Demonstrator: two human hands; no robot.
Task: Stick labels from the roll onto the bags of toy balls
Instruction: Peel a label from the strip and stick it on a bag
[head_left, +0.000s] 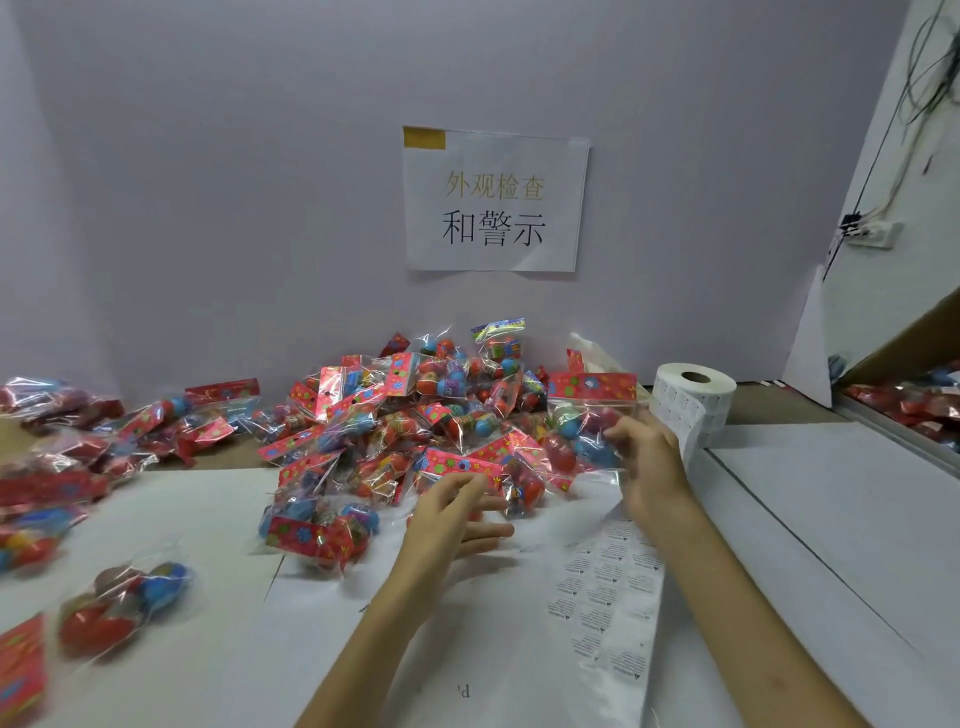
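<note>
Far left we've got a loose scatter of clear plastic bags of red and blue toy balls (78, 457), each topped with a red flowery card header, spilling right out to the frame edge. There's also one blurry single bag (124, 603) lying apart on the white paper sheets (208, 525) nearer to us. Mid-table is the big heap of the same bags (395, 415), banked against the pale back wall under a white paper sign with Chinese characters (493, 200). Our left hand (457, 514) hovers at the heap's near edge, fingers straight and spread, gripping nothing. Just right of that, our right hand (649, 457) has its fingers curled onto the clear part of an upright bag (592, 400), header on top. A long strip of printed white labels (608, 587) passes under the right wrist and trails over the paper toward us. It comes off the white label roll (693, 397), which stands on end just behind that hand. Right of the roll there's a flat white board (831, 493) with plenty of open room, and more red bags (904, 405) sit past its far edge.
</note>
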